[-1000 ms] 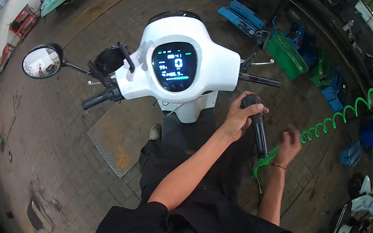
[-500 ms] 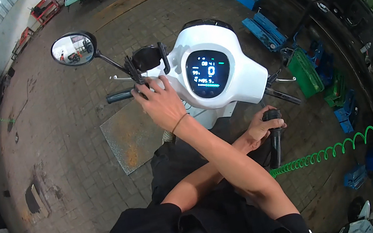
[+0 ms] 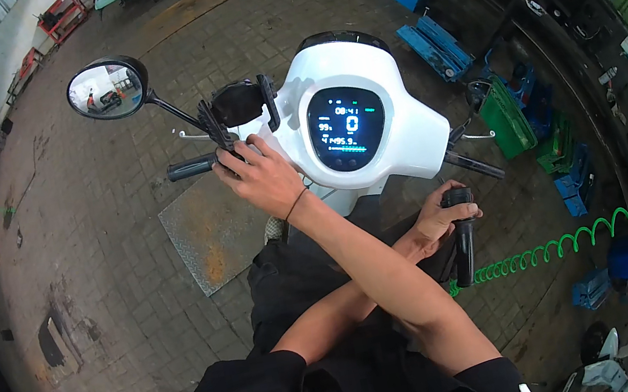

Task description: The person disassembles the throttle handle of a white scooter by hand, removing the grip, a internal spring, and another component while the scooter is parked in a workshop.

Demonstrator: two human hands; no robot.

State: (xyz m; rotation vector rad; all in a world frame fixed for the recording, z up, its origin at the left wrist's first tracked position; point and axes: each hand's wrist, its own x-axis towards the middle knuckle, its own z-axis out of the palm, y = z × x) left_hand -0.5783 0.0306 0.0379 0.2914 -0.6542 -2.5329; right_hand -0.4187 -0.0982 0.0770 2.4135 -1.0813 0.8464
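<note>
A white scooter's front cowl (image 3: 360, 74) with a lit round-cornered display (image 3: 350, 127) stands before me. My arms cross, the right forearm over the left. My right hand (image 3: 264, 173) reaches to the scooter's left handlebar (image 3: 192, 167); its fingers curl over the inner end of the grip, under a black phone holder (image 3: 237, 105). What the fingertips press is hidden. On the right, my left hand (image 3: 440, 217) is closed round the collar of a black tubular thing (image 3: 466, 253) that points downward. Its thumb lies across the collar. The right handlebar (image 3: 475, 165) is free of hands.
A round mirror (image 3: 109, 89) sticks out at the left. A green coiled hose (image 3: 566, 244) runs rightward from behind the black tubular thing. Blue toolboxes (image 3: 435, 49) and green toolboxes (image 3: 508, 115) line the right side. A rusty metal plate (image 3: 208, 240) lies on the paved floor.
The view has shifted slightly, so the scooter sits a little further left. Both hands keep their places; the right hand's fingers have moved only slightly on the handlebar.
</note>
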